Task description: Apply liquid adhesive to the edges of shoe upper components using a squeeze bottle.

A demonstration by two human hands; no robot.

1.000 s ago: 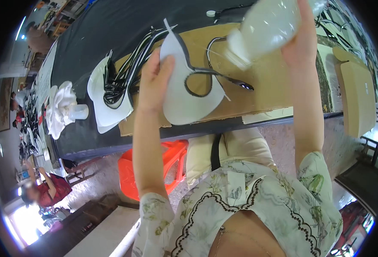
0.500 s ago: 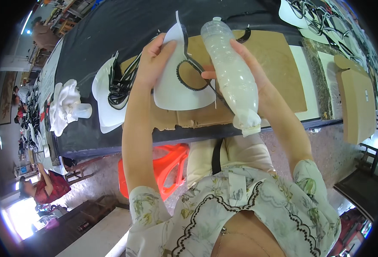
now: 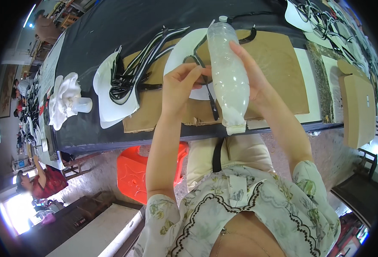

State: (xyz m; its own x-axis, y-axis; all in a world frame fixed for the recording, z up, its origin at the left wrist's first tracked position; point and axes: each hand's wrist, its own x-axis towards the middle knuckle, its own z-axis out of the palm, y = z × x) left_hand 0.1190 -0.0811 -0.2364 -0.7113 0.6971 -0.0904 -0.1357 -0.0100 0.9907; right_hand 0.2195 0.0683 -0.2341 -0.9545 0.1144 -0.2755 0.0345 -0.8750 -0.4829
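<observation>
My right hand (image 3: 257, 79) grips a clear plastic bottle (image 3: 229, 73) with whitish contents, its narrow end pointing towards me. Behind the bottle, the right fingertips are hidden. Close to its left side my left hand (image 3: 180, 85) is closed, thumb and forefinger pinching a narrow black strip (image 3: 213, 105) that hangs towards the near table edge. Beneath the hands a curved white sheet piece (image 3: 182, 49) lies partly covered by the left hand and the bottle. The strip appears to run along this sheet; the bottle hides where it joins.
A brown cardboard sheet (image 3: 283, 68) covers part of the black-topped table (image 3: 120, 23). Left are white pieces (image 3: 105, 92) with black strips (image 3: 122, 88) and a crumpled white object (image 3: 65, 100). A cardboard box (image 3: 355, 109) stands right; a red stool (image 3: 131, 171) is below.
My left hand has let go of the white sheet's upper edge and moved nearer to me and right, onto the black strip. The sheet now lies lower; the bottle has turned more upright in view.
</observation>
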